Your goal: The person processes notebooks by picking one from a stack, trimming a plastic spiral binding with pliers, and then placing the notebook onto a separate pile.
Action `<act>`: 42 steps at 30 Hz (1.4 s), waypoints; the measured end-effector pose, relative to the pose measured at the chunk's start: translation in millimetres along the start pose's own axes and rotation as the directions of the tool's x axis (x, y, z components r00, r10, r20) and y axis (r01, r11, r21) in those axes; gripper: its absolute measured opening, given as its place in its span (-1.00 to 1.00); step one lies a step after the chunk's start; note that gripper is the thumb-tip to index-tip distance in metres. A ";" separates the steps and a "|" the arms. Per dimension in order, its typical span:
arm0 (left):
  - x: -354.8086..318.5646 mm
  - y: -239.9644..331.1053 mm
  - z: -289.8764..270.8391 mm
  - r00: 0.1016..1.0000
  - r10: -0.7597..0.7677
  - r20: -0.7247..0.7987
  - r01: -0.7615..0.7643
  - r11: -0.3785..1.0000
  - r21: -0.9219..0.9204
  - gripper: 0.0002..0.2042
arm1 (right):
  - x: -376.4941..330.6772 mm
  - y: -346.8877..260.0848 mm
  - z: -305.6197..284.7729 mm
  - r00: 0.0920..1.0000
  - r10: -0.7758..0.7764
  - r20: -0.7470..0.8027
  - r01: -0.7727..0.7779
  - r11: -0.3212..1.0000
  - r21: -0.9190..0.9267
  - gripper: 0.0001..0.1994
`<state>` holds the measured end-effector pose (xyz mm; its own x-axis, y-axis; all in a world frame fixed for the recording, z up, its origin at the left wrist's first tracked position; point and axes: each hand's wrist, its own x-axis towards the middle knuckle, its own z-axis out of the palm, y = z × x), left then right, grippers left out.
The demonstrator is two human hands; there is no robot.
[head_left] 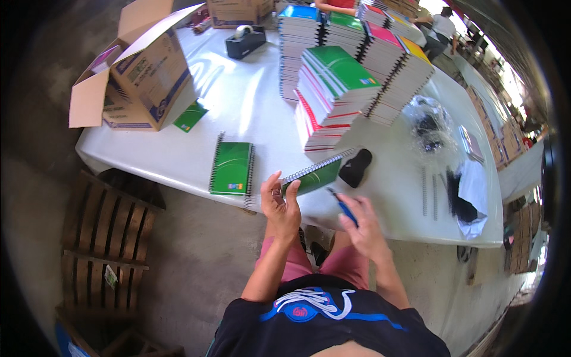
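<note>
Left hand (281,205) clasps a green spiral notebook (313,175) by its lower corner, fingers clenched on the cover, holding it tilted just above the near edge of the desk (250,107). Right hand (364,229) is closed around a blue tool (345,209) — pen or cutter, cannot tell which — its tip aimed toward the notebook's edge. Judgement: to work well here, the book wants a firm pinch near the wire coil so the pages do not fan, and the tool brought in slowly along the edge. Covers look glossy card, slick; the coil is thin bright wire. A second green notebook (232,168) lies flat on the desk, left of the hands. Behind — leaning stacks of notebooks (342,89), an open cardboard box (143,77), a black tape dispenser (245,41), crinkled clear plastic wrap (429,128).
</note>
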<state>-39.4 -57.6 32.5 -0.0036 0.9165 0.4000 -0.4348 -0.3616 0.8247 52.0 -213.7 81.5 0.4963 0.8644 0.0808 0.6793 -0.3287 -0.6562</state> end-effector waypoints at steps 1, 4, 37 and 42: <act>3.7 1.5 -3.3 1.000 0.006 -0.030 -0.005 1.000 0.013 -0.75 | -2.1 12.4 -2.7 0.997 0.066 -0.028 -0.069 0.984 -0.162 -0.54; 14.8 25.9 -21.3 0.999 -0.036 -0.037 0.038 0.998 0.058 -0.75 | -11.6 49.2 -1.1 0.968 0.198 -0.156 -0.251 0.814 -0.523 -0.54; 86.0 -22.1 -158.9 0.946 -0.033 0.321 -0.217 0.673 0.708 -0.36 | 177.6 -111.3 75.1 0.838 -0.506 -0.205 0.498 0.862 -0.090 -0.50; 87.4 3.9 -147.1 0.959 0.137 0.248 -0.275 0.653 0.706 -0.29 | 191.2 -101.8 -90.9 0.478 -0.536 -0.696 0.232 0.841 -0.488 -0.53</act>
<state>-173.8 46.2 11.9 0.1600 0.7873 0.5954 0.3530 -0.6089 0.7104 126.9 -49.5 231.9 0.2498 0.3243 0.9124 0.9505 -0.2622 -0.1670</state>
